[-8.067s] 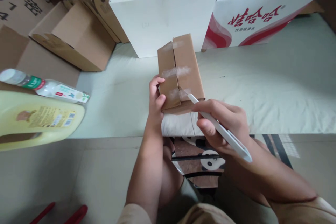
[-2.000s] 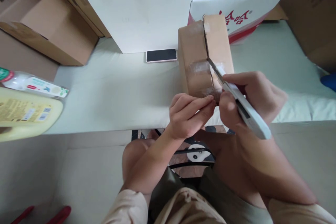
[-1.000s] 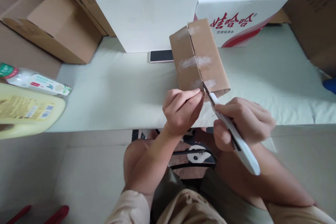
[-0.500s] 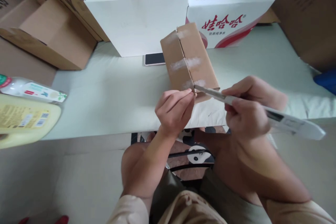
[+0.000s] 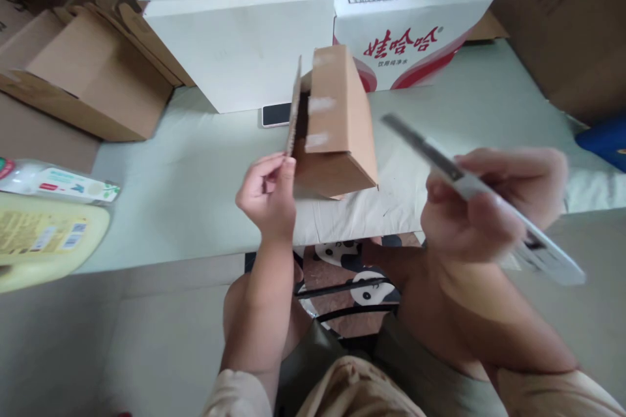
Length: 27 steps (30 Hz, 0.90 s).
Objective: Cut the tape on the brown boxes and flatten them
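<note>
far left: pale yellow plastic jug (image 5: 46, 238) with a small printed label, unreadable, lying on the pale green table surface (image 5: 186, 182); bare stretch of table beside it. left hand (image 5: 268, 192) pinched on the raised left flap of the small brown cardboard box (image 5: 337, 124) at the table's near edge. white carton with red lettering (image 5: 415, 39) just behind. right hand (image 5: 493, 199), blurred, closed around a white utility knife (image 5: 489, 199), held clear to the box's right.
</note>
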{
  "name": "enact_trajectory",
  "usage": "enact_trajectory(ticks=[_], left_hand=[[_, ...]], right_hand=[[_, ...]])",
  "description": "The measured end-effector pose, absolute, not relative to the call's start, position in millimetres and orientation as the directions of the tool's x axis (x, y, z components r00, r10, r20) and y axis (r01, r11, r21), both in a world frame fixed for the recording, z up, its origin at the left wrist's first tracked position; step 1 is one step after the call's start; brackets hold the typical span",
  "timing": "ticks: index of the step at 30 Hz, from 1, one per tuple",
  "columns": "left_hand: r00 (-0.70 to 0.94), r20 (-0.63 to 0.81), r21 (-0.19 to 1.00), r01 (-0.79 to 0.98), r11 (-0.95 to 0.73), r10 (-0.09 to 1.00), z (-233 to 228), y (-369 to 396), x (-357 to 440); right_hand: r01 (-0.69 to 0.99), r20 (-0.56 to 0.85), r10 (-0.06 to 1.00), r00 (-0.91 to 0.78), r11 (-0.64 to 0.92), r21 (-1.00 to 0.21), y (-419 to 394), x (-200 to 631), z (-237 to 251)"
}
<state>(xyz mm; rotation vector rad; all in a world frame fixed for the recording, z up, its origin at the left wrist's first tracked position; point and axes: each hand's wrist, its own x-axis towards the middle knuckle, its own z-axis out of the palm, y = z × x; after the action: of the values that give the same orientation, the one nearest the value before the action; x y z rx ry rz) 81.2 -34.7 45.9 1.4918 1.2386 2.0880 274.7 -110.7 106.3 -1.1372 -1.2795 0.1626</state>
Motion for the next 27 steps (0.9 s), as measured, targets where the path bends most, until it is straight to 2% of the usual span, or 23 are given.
enact_trajectory(ticks=[1,2,4,6,9,12,14,16,18,21,24,27], left_hand=[[-0.503,0.543,0.823,0.162,-0.544,0.672,42.4,-30.5,75.2],[-0.565,0.452,0.865,0.088,-0.494,0.690,38.8,-26.7,68.6],[-0.642,0.277,0.922,-0.031,-0.385,0.715,32.2,-21.3,54.1],[-0.655,0.140,0.953,-0.114,-0.280,0.742,26.9,-19.5,40.2],[-0.660,-0.075,0.974,-0.210,-0.087,0.748,22.5,-21.4,25.4],[-0.630,-0.225,0.953,-0.302,0.033,0.743,21.5,-23.5,19.8],[-0.606,-0.266,0.939,-0.338,0.060,0.750,20.8,-23.8,18.9],[-0.592,-0.279,0.937,-0.340,0.079,0.756,18.5,-23.3,18.2],[-0.582,-0.265,0.949,-0.300,0.100,0.769,13.9,-22.4,16.4],[-0.548,-0.191,0.981,-0.142,0.134,0.814,4.5,-19.7,12.2],[-0.496,-0.135,0.989,-0.014,0.148,0.858,-3.9,-16.0,8.0],[-0.417,-0.157,0.984,0.009,0.177,0.895,-9.7,-12.4,4.9]], right_hand=[[0.486,0.703,0.585,0.405,0.513,-0.707,-102.6,277.9,100.7],[0.512,0.712,0.561,0.423,0.500,-0.698,-93.8,281.8,94.2],[0.606,0.659,0.658,0.364,0.370,-0.704,-76.3,291.4,79.0],[0.738,0.524,0.812,0.257,0.185,-0.649,-62.6,302.0,62.6],[0.892,0.207,0.964,0.166,-0.058,-0.448,-51.3,314.0,40.7],[0.951,-0.063,0.986,0.151,-0.163,-0.265,-49.0,318.6,25.6],[0.956,-0.109,0.983,0.151,-0.173,-0.237,-49.7,318.6,18.0],[0.942,-0.047,0.993,0.111,-0.120,-0.314,-50.3,316.9,10.7],[0.887,0.073,0.997,-0.015,0.046,-0.460,-49.1,312.9,3.6],[0.700,0.224,0.957,-0.184,0.287,-0.653,-43.4,301.2,-6.2],[0.534,0.279,0.947,-0.159,0.320,-0.783,-35.4,285.7,-14.0],[0.400,0.272,0.958,-0.094,0.287,-0.871,-29.3,273.2,-19.5]])
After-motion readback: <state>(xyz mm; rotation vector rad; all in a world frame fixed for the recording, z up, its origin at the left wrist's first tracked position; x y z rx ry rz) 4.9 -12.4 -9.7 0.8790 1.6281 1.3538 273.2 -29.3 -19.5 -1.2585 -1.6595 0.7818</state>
